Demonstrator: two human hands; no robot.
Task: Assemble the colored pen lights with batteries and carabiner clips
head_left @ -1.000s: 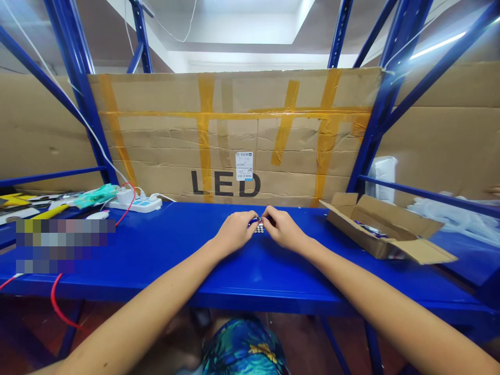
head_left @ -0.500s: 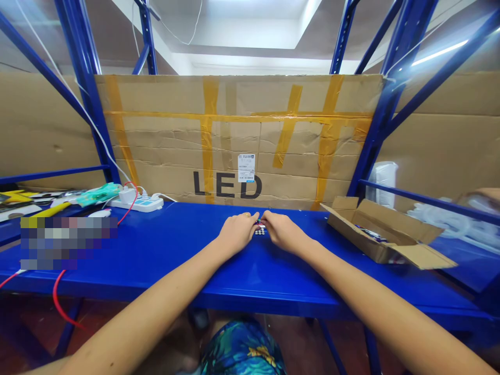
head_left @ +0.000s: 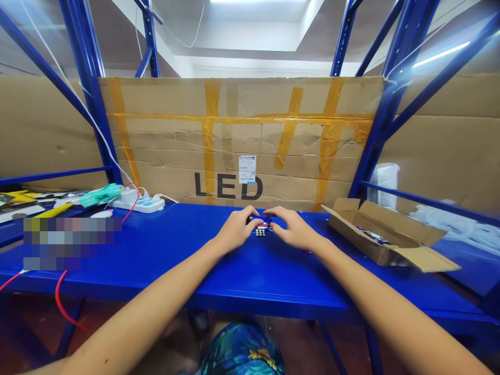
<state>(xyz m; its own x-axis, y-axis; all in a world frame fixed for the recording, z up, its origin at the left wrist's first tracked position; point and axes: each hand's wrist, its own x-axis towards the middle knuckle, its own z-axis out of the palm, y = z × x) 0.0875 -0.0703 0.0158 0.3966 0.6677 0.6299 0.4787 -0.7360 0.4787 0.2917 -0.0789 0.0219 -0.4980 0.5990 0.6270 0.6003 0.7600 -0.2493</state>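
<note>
A small cluster of parts (head_left: 260,232) lies on the blue tabletop between my hands, with silvery round pieces in rows and a red-and-white strip behind them. It is too small to name. My left hand (head_left: 236,227) curves around its left side, thumb apart from the fingers and its tip close to the strip. On the right, my right hand (head_left: 292,227) is also spread, index finger stretched over the far side and thumb lower down. Neither hand visibly grips anything. A small red bit (head_left: 307,251) shows beside my right wrist.
An open cardboard box (head_left: 375,250) with small metallic items stands at the right. At the left are a white power strip (head_left: 146,204), tools and red cables (head_left: 58,297). A large taped carton (head_left: 175,151) marked LED walls off the back, between blue rack posts (head_left: 375,140).
My hands were close together with fingertips pinched over the small parts. Now both have opened and moved apart, showing more of the parts. The red bit by my right wrist has come into view.
</note>
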